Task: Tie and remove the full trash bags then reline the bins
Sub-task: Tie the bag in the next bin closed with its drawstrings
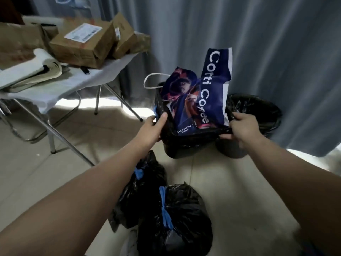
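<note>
A dark bin [186, 147] stands on the floor, lined with a black trash bag [193, 134]. Blue Cotti Coffee paper bags [206, 93] stick up out of it. My left hand [154, 129] grips the bag's rim on the left side, by a blue drawstring. My right hand [242, 127] pinches the rim on the right side. Behind and to the right stands a second bin [230, 149] lined with a black bag [258, 111]. Two tied black trash bags with blue ties lie on the floor close to me: one at the left [145, 183], one in the middle [177, 217].
A folding table [60, 87] at the left carries cardboard boxes [86, 45] and folded cloth; its metal legs reach toward the bins. Grey curtains [276, 52] hang behind the bins. Pale tiled floor lies at the right.
</note>
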`<state>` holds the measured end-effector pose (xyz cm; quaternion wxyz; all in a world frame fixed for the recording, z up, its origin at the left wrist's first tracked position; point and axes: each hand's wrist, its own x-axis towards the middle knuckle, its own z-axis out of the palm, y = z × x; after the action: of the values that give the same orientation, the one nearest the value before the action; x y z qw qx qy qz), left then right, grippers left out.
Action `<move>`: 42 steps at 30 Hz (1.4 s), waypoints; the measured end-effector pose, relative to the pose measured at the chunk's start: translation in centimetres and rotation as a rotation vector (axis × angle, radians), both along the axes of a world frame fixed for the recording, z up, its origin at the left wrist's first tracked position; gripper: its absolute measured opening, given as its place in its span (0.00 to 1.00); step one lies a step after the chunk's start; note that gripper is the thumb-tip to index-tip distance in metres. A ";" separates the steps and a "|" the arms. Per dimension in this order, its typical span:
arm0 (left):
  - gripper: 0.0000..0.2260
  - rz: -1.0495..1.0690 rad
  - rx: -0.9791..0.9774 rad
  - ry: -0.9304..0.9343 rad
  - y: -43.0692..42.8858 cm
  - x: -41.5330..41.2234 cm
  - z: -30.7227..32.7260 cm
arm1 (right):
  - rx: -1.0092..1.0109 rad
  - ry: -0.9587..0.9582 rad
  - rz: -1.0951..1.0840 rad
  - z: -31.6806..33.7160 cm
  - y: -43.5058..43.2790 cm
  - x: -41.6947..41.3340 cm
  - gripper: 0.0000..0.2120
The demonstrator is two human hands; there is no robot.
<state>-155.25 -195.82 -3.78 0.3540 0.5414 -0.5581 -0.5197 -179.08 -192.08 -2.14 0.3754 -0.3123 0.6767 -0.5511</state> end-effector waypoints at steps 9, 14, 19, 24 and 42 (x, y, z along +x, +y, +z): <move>0.06 -0.072 0.126 0.220 2.6 -9.5 1.1 | 0.092 0.083 -0.115 1.3 7.6 -8.2 0.16; 0.11 -0.132 0.289 0.140 4.2 -13.2 -5.6 | 0.264 -0.012 -0.226 -6.2 12.1 -9.4 0.13; 0.11 -0.142 0.386 0.079 5.4 -14.6 -11.2 | 0.388 -0.069 -0.247 -12.6 14.9 -8.6 0.13; 0.10 -0.034 0.428 0.071 4.1 -14.4 -11.6 | 0.531 0.366 -0.208 -11.0 14.3 -10.7 0.14; 0.06 -0.024 0.645 0.122 0.2 -11.9 -11.4 | 0.480 1.133 0.707 -10.2 1.4 -6.8 0.31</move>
<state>-167.20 -195.61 -15.21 0.1913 0.5868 -0.3487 -0.7053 -185.91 -190.71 -12.33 0.1805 -0.6603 0.7288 0.0155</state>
